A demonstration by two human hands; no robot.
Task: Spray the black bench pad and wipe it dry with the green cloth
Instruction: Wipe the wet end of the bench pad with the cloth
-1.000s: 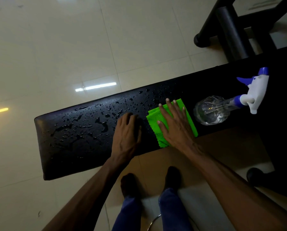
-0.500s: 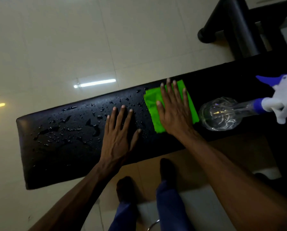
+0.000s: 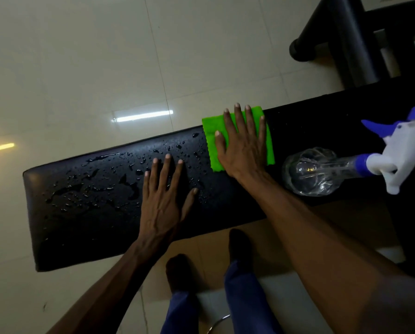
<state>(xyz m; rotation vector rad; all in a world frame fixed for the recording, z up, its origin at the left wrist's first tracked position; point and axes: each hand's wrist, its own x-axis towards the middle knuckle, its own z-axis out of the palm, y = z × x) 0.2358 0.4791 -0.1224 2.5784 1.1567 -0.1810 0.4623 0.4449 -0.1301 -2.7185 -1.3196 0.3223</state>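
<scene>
The black bench pad [image 3: 86, 227] runs across the view, its left half dotted with water drops. My right hand [image 3: 244, 145] presses flat, fingers straight, on the folded green cloth [image 3: 210, 131] at the pad's far edge. My left hand [image 3: 164, 196] lies flat on the wet pad, fingers spread, just left of the cloth. A clear spray bottle [image 3: 315, 172] with a white and blue trigger head lies on its side on the pad, to the right of the cloth.
Pale floor tiles [image 3: 81, 56] surround the bench. A black frame leg [image 3: 346, 37] stands at the top right. My feet and blue trouser legs [image 3: 245, 290] are below the pad's near edge.
My right hand has slid the green cloth from the near side toward the pad's far edge. My left hand went from curled at the near edge to flat with fingers spread.
</scene>
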